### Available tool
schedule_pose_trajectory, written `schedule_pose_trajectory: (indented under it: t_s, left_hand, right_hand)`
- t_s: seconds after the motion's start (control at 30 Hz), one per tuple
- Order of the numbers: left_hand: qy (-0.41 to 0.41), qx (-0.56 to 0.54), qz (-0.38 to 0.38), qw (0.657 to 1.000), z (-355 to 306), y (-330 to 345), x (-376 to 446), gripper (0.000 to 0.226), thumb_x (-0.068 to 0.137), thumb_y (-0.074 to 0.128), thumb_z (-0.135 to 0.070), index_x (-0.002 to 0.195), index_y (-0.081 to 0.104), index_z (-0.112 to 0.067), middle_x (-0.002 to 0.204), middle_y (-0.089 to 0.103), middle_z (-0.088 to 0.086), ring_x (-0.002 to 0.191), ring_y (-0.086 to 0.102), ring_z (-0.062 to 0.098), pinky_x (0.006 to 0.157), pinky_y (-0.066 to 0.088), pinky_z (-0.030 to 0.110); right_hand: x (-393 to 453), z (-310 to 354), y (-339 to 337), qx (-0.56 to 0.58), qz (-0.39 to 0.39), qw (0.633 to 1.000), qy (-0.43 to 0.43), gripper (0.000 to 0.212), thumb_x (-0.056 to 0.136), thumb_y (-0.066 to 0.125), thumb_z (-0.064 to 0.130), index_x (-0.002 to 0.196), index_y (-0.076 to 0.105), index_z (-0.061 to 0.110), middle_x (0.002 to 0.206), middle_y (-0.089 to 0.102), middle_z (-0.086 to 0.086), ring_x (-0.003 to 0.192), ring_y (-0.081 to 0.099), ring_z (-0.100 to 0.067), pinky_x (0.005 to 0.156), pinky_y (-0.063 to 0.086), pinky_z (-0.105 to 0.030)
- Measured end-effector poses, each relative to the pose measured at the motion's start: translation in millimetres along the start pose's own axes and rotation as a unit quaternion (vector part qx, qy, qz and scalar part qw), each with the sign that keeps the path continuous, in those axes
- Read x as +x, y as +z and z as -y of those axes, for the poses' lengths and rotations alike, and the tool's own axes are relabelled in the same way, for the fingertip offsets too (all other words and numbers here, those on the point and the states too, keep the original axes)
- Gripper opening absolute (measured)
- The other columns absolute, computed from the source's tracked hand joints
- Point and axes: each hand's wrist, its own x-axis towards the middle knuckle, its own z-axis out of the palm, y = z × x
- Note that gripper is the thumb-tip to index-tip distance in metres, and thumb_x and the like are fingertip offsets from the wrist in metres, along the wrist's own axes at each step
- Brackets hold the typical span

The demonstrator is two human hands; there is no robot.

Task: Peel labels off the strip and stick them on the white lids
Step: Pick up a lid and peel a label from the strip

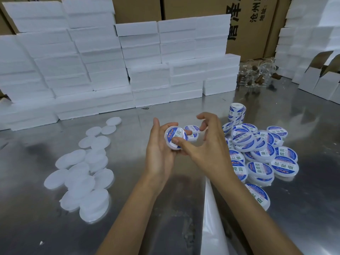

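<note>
Where the two forearms reach in from the near edge of the metal table, a glossy strip of bare backing runs between them toward the viewer. Left hand: palm turned inward, fingers curled round a white lid, grip clamped on its rim, the labelled face tilted up and toward the right. Right hand: just right of the lid, thumb tip pressing on the blue-and-white label; remaining fingers arched and spread, holding nothing, grip apart. The lid lies to the left of the right hand and touching it, so the right thumb is the nearer tool for any further smoothing; this reads as the pressing-down step of one label. Unlabelled lids: a loose heap on the table, well to the left, nearer the left hand. Labelled lids: a larger pile to the right, beside the right forearm. Label roll: standing beyond that pile, right of centre, nearer the right hand, which would probably fetch the next label. Far end: stacked white foam boxes, with brown cartons behind.
</note>
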Motion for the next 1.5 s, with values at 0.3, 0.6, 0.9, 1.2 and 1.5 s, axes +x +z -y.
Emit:
schedule_pose_trajectory:
  t_s: [0.3, 0.6, 0.9, 1.2, 1.5]
  left_hand:
    - [-0.03, -0.064, 0.016, 0.997, -0.2, 0.8, -1.9, 0.06, 0.099, 0.035, -0.057, 0.112, 0.06, -0.005, 0.105, 0.062, 0.022, 0.098, 0.059, 0.035, 0.094, 0.048, 0.046]
    - [-0.018, 0.002, 0.051, 0.999, 0.7, 4.2, -5.3, 0.055, 0.094, 0.035, -0.059, 0.106, 0.057, -0.01, 0.086, 0.07, 0.008, 0.072, 0.061, 0.024, 0.06, 0.042, 0.033]
    - [-0.019, 0.048, 0.114, 0.992, 1.3, 2.5, -6.8, 0.056, 0.088, 0.037, -0.06, 0.095, 0.072, -0.017, 0.098, 0.071, 0.013, 0.084, 0.069, 0.022, 0.073, 0.05, 0.035]
    - [0.032, 0.202, 0.089, 0.975, 2.0, -1.0, -3.5, 0.028, 0.105, 0.037, -0.013, 0.111, 0.064, -0.015, 0.093, 0.068, 0.003, 0.068, 0.055, 0.019, 0.055, 0.042, 0.027]
    - [0.148, 0.234, -0.084, 0.957, 7.5, -11.4, -2.2, 0.027, 0.095, 0.068, -0.026, 0.088, 0.063, 0.0, 0.055, 0.059, 0.008, 0.033, 0.043, 0.015, 0.035, 0.036, 0.021]
  right_hand:
    - [-6.4, 2.1, 1.5, -0.101, 0.048, 0.992, -0.064, 0.047, 0.083, 0.054, 0.068, 0.068, 0.041, 0.026, 0.062, 0.045, 0.007, 0.067, 0.048, -0.01, 0.054, 0.035, -0.027]
    - [-5.2, -8.8, 2.4, -0.079, 0.048, 0.994, -0.06, 0.039, 0.102, 0.039, 0.04, 0.076, 0.052, 0.015, 0.061, 0.051, 0.005, 0.058, 0.049, -0.011, 0.055, 0.03, -0.026]
    - [-8.1, -1.7, 2.9, -0.203, -0.012, 0.979, -0.027, 0.063, 0.084, 0.033, 0.079, 0.057, 0.038, 0.022, 0.051, 0.048, 0.003, 0.051, 0.048, -0.015, 0.049, 0.032, -0.03]
    - [-8.8, -9.4, 2.5, -0.083, 0.005, 0.997, 0.002, 0.05, 0.102, 0.036, 0.047, 0.059, 0.05, 0.026, 0.05, 0.051, 0.008, 0.052, 0.05, -0.01, 0.053, 0.031, -0.028]
    - [-14.0, -8.2, 3.3, -0.084, 0.061, 0.994, -0.033, 0.044, 0.095, 0.048, 0.052, 0.066, 0.04, 0.02, 0.055, 0.046, 0.008, 0.057, 0.045, -0.011, 0.051, 0.032, -0.03]
